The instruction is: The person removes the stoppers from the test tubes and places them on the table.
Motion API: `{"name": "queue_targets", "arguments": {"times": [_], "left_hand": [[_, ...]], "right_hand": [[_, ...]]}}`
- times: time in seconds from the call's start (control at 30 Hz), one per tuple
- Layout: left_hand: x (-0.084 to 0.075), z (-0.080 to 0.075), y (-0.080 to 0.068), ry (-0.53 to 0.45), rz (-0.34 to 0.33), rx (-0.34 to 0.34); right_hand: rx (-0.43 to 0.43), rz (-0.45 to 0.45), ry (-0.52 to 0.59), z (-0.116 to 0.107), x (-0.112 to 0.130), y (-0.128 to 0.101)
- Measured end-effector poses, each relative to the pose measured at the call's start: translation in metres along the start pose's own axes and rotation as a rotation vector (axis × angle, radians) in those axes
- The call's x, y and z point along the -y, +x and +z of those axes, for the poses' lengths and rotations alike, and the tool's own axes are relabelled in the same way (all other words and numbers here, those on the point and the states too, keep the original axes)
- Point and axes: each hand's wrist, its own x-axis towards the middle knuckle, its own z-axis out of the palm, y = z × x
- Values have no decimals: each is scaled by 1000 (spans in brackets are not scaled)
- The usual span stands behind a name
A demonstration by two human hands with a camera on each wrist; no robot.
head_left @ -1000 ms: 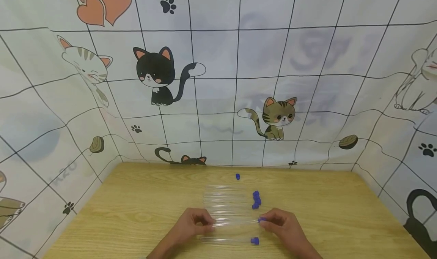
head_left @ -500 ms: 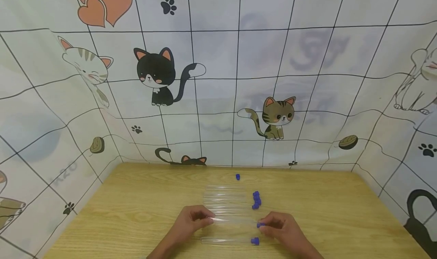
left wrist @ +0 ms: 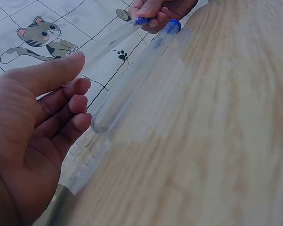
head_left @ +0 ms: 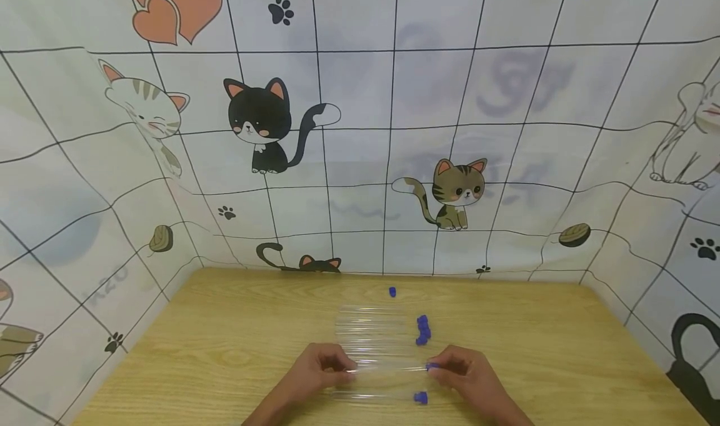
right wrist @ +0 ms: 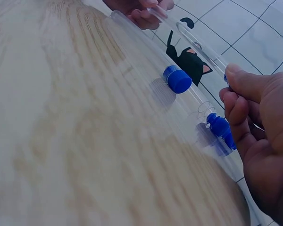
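A clear test tube (head_left: 388,369) is held level above the table between my two hands. My left hand (head_left: 320,370) pinches its left end between thumb and fingers. At the other end, my right hand (head_left: 467,373) pinches a blue cap (head_left: 432,366), which meets the tube's mouth; fingertips hide most of the cap in the right wrist view. How deep the cap sits cannot be told. Nearer the person lies another test tube (left wrist: 132,80) with a blue cap (right wrist: 178,80) on its right end. Beyond the hands, several uncapped test tubes (head_left: 371,332) lie side by side.
A cluster of loose blue caps (head_left: 423,330) lies right of the row of tubes. One single blue cap (head_left: 392,292) sits farther back on the wooden table (head_left: 253,313). A cat-printed cloth (head_left: 360,163) hangs behind the table and at both sides.
Half a second ago the tube's left end was higher and the cap lower, seemingly off the mouth. The left hand has since come down slightly, and tube and cap line up again.
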Motion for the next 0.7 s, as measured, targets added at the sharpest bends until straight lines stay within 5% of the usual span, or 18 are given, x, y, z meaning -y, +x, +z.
{"name": "queue_targets", "arguments": {"times": [0.27, 0.7], "left_hand": [[0, 0, 1, 17, -88, -31], [-4, 0, 1, 93, -92, -107]], "right_hand": [[26, -15, 18, -3, -2, -2], [41, -49, -11, -1, 10, -1]]}}
